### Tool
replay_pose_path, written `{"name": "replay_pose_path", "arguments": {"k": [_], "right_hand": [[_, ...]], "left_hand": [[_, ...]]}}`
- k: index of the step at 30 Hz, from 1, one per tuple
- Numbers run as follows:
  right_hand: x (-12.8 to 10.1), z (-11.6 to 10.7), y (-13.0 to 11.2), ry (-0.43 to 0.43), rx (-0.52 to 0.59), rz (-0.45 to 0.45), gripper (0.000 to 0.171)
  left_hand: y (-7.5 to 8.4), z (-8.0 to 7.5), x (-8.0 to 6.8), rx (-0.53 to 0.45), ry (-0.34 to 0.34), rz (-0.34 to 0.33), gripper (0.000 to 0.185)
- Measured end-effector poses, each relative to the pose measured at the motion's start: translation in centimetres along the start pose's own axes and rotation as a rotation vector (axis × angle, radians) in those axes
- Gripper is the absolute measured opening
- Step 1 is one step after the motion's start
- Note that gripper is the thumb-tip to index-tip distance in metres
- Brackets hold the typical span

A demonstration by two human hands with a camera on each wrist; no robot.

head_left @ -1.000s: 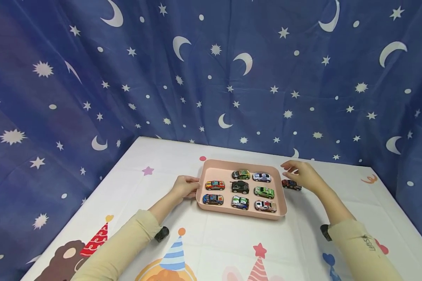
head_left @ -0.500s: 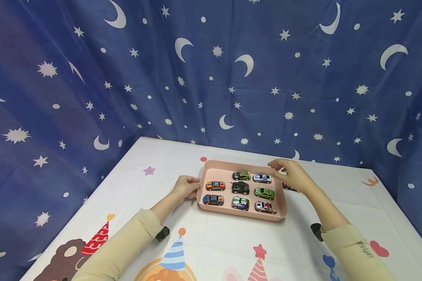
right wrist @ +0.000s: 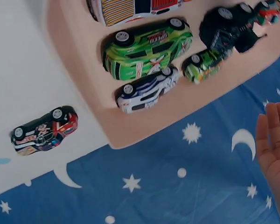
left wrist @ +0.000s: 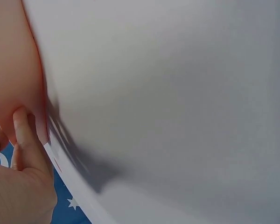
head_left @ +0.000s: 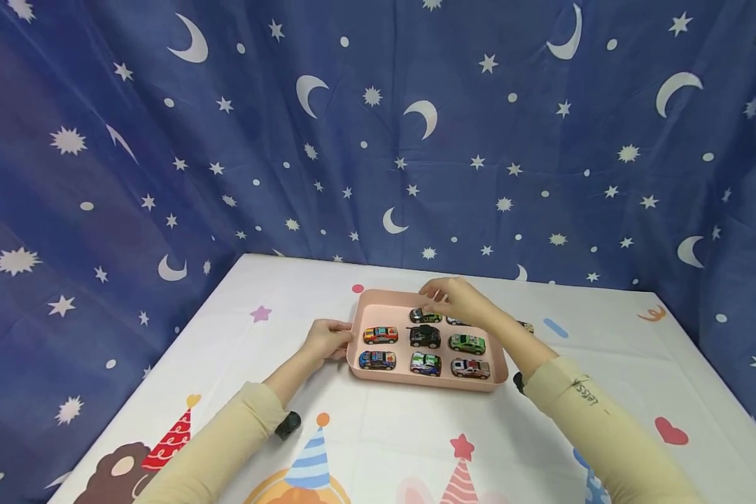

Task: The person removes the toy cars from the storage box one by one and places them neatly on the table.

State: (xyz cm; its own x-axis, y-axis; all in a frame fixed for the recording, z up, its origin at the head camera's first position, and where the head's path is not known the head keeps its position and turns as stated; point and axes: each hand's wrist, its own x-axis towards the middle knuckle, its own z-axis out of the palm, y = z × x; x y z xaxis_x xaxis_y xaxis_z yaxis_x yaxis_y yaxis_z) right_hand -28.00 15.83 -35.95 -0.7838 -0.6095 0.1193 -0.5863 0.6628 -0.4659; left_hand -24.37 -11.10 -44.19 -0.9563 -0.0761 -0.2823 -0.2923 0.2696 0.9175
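A shallow pink tray (head_left: 416, 380) holds several small toy cars and a black toy tank (head_left: 425, 337). My left hand (head_left: 323, 341) pinches the tray's left rim between thumb and fingers, as the left wrist view also shows. Over the back of the tray hovers my right hand (head_left: 463, 302), fingers loosely bent, close above a green-and-yellow car (head_left: 425, 317). Nothing shows in its fingers. The white-and-blue car (right wrist: 147, 91) is partly covered by that hand in the head view. A green car (head_left: 467, 344) and a red-and-yellow car (head_left: 381, 335) sit nearby.
Outside the tray, to its right, a black-and-red toy car (right wrist: 44, 130) lies on the white patterned tablecloth (head_left: 378, 434), mostly behind my right forearm in the head view. A blue star-and-moon curtain (head_left: 353, 140) hangs along the table's back and left edges.
My right hand has moved left from beside the loose black-and-red car to above the back middle of the tray. My left hand keeps its grip on the rim.
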Motion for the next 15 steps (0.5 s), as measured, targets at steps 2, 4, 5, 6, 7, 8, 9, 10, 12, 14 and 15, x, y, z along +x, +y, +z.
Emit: {"name": "replay_pose_path", "arguments": {"k": [2,4,5,6,7,8,9,10,12,14,15], "right_hand": [[0.7,0.7,-0.2,-0.031,-0.006,-0.026,0.030],[1.4,1.4,-0.3,-0.063,-0.006,-0.042,0.033],[1.8,1.8,-0.3,-0.076,-0.006,-0.049,0.033],[2.1,2.1,-0.3,-0.087,-0.002,-0.055,0.034],[2.4,2.4,-0.4,-0.097,0.000,-0.060,0.035],[2.7,2.7,-0.4,-0.108,0.004,-0.058,0.036],[3.0,3.0,-0.5,-0.117,0.006,-0.054,0.037],[3.2,3.2,-0.5,-0.124,0.007,-0.052,0.037],[3.6,3.6,-0.6,-0.139,0.007,-0.047,0.037],[4.0,4.0,-0.7,-0.159,-0.004,-0.054,0.037],[4.1,4.2,-0.8,-0.168,-0.011,-0.059,0.036]], "left_hand": [[-0.1,0.0,0.0,-0.007,0.001,-0.004,0.032],[-0.2,0.0,0.0,-0.011,-0.001,-0.001,0.031],[-0.2,0.0,-0.1,-0.014,-0.001,0.000,0.031],[-0.2,0.0,-0.1,-0.019,0.000,-0.002,0.031],[-0.2,0.0,0.0,-0.025,0.000,-0.005,0.031],[-0.2,0.0,0.0,-0.028,-0.002,-0.006,0.031],[-0.2,0.0,0.0,-0.026,-0.005,-0.005,0.031],[-0.2,-0.1,0.0,-0.026,-0.008,-0.006,0.030],[-0.1,-0.1,0.1,-0.027,-0.013,-0.009,0.030],[-0.1,-0.1,0.2,-0.027,-0.021,-0.006,0.030],[-0.1,-0.2,0.2,-0.025,-0.024,-0.006,0.031]]}}
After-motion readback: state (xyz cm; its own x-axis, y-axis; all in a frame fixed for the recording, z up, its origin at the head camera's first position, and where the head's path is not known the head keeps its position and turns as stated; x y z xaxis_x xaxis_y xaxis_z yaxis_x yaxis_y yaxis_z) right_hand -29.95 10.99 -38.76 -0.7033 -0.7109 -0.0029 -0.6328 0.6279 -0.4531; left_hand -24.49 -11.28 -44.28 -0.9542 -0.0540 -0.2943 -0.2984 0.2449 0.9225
